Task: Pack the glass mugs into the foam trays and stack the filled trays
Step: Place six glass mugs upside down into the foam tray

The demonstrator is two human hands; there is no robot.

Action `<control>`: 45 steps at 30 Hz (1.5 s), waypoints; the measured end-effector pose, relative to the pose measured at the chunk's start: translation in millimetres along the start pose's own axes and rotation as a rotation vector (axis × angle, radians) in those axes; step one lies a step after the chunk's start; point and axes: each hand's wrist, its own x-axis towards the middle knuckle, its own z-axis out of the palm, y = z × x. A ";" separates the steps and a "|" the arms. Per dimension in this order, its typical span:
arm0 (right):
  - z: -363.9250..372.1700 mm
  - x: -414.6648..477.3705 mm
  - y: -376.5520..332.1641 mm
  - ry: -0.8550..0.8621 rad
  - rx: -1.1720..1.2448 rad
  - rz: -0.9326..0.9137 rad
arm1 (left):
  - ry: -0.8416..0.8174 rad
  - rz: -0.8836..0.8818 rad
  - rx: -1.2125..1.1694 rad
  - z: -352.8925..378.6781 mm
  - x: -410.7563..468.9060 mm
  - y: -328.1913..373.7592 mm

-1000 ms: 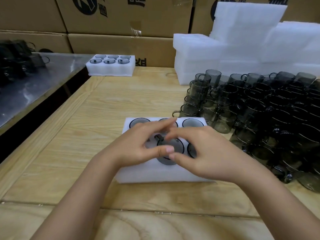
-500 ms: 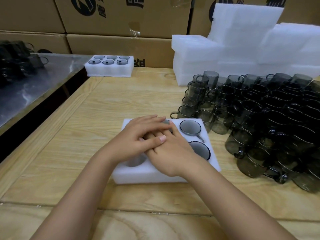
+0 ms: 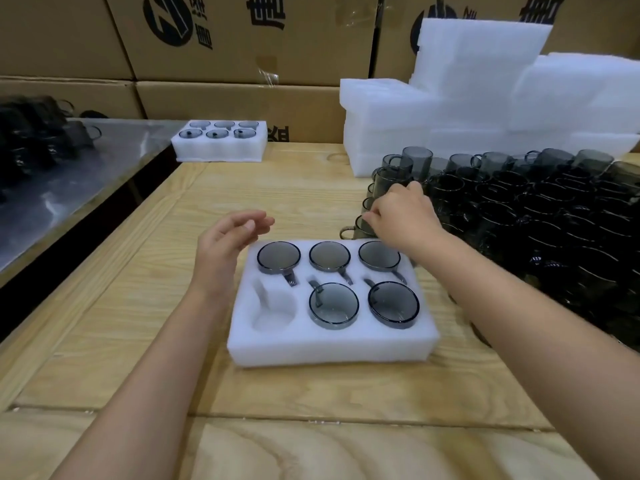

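Note:
A white foam tray point(image 3: 332, 351) lies on the wooden table in front of me. Several of its round pockets hold smoky grey glass mugs point(image 3: 333, 305); the front-left pocket point(image 3: 273, 310) is bare foam. My left hand point(image 3: 228, 237) hovers just beyond the tray's back-left corner, fingers relaxed and holding nothing. My right hand point(image 3: 405, 216) reaches past the tray's back-right corner and curls its fingers round a glass mug point(image 3: 363, 226) at the near-left edge of the loose mug pile point(image 3: 540, 220). The hand hides most of that mug.
A filled foam tray point(image 3: 220, 147) sits at the table's far left corner. Stacked foam trays point(image 3: 485, 109) stand behind the mug pile. Cardboard boxes point(image 3: 242, 36) line the back. A metal table point(image 3: 69, 188) on the left carries more dark mugs point(image 3: 34, 133).
Both hands have lifted off the tray, where they were pressing a mug in. The right hand moved back-right to the pile and took a mug; the left drew away leftward.

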 end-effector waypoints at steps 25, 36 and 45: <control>-41.8 -56.8 -94.7 -0.036 0.684 -0.267 | -0.177 0.211 0.008 1.6 4.2 -4.8; -13.2 -69.4 -96.9 -0.308 0.649 -0.390 | -0.497 0.054 0.338 -26.6 -1.8 10.8; -3.6 -79.3 -99.5 -0.230 0.388 -0.560 | -0.535 -0.080 0.139 -34.9 2.2 11.6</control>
